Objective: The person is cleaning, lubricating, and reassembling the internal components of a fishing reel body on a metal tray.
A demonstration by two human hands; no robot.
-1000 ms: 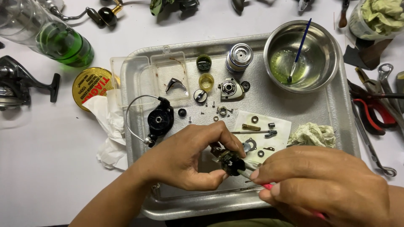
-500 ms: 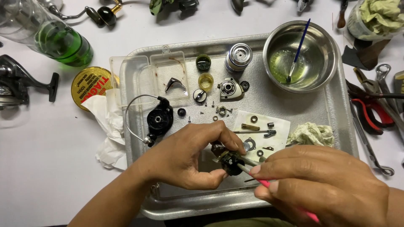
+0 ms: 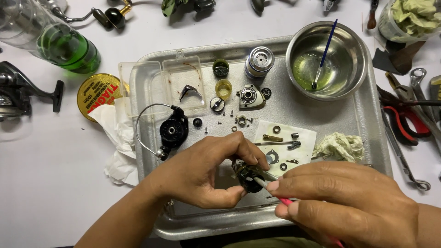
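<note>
Way out left of the left hand (image 3: 202,172) there's a green bottle (image 3: 64,48), a black reel (image 3: 20,89) and a yellow tin (image 3: 96,94), with white tissue (image 3: 117,138) lying just off that hand's wrist side. The left hand sits low over the metal tray (image 3: 367,124), thumb and fingers pinched tight on a small dark reel body (image 3: 249,177), which is right at its fingertips, between the 2 hands. Just above its knuckles is a black rotor with a wire bail (image 3: 170,131), and further up a clear plastic box (image 3: 170,82), 2 little cups, a silver spool (image 3: 259,61) and loose screws. The right hand (image 3: 340,202) is just beside, fingers closed on a thin pink-handled tool (image 3: 275,193) whose pale tip touches the reel body. Right above that hand there's a white paper (image 3: 303,133) with small parts, then a crumpled rag (image 3: 340,146). Higher up is a steel bowl (image 3: 358,55) with yellowish liquid and a blue brush (image 3: 325,54) leaning in it. Off to its right, off the tray, red-handled pliers (image 3: 404,117) and wrenches.
</note>
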